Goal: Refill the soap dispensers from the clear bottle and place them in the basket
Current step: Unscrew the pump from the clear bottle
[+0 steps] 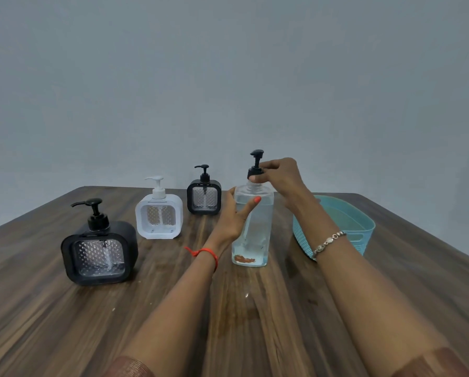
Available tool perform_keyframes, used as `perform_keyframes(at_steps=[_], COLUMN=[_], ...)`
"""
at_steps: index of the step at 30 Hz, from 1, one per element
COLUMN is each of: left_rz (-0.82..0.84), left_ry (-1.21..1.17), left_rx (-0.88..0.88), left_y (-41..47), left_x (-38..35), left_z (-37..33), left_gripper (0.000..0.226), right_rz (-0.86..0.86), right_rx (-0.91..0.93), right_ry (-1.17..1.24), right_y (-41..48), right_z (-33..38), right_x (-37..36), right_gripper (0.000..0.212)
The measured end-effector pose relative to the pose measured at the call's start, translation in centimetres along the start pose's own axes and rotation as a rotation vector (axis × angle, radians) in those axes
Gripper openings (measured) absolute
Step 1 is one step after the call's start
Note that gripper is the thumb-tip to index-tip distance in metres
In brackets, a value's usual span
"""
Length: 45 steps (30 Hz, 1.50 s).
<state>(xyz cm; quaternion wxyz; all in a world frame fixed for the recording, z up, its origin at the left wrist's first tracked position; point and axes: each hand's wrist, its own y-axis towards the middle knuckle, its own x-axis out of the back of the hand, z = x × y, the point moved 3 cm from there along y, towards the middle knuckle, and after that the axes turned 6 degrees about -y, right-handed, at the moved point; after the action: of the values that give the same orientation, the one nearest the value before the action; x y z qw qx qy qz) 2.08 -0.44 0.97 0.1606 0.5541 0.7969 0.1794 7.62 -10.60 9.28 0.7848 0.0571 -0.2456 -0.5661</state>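
Observation:
A tall clear bottle (255,227) of liquid with a black pump (255,164) stands upright mid-table. My left hand (233,216) grips its body from the left, thumb across the front. My right hand (279,175) pinches the black pump collar at the neck. Three square dispensers stand to the left: a large black one (100,254) nearest, a white one (159,220) behind it, a small black one (204,197) farthest back. All three are upright with pumps on. A light blue basket (364,229) sits at the right, partly hidden by my right forearm.
The wooden table (64,322) runs to a far edge near the grey wall. Bare wood lies in front of the bottle and between my forearms. The basket looks empty as far as its inside shows.

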Motion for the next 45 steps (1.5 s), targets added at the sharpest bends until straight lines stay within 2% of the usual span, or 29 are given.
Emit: perform_keyframes(at_steps=[4, 9, 16, 26, 35, 45], left_rz=[0.004, 0.003, -0.001, 0.013, 0.011, -0.003], left_ry=[0.010, -0.014, 0.020, 0.001, 0.004, -0.005], left_rx=[0.008, 0.009, 0.008, 0.014, 0.023, 0.029], left_y=[0.0, 0.0, -0.2, -0.4, -0.6, -0.5], left_x=[-0.1, -0.1, -0.1, -0.2, -0.2, -0.2], left_z=[0.1, 0.2, 0.1, -0.3, -0.2, -0.1], left_gripper=[0.040, 0.041, 0.040, 0.038, 0.037, 0.036], right_rz=[0.042, 0.051, -0.197, -0.442, -0.563, -0.701], right_rx=[-0.030, 0.063, 0.151, 0.276, 0.313, 0.372], right_ry=[0.143, 0.117, 0.170, 0.156, 0.082, 0.233], right_y=[0.1, -0.1, 0.4, 0.5, 0.2, -1.1], right_z=[0.4, 1.4, 2.7, 6.7, 9.0, 9.6], right_x=[0.9, 0.8, 1.6, 5.0, 6.9, 11.6], right_gripper=[0.037, 0.022, 0.023, 0.030, 0.024, 0.034])
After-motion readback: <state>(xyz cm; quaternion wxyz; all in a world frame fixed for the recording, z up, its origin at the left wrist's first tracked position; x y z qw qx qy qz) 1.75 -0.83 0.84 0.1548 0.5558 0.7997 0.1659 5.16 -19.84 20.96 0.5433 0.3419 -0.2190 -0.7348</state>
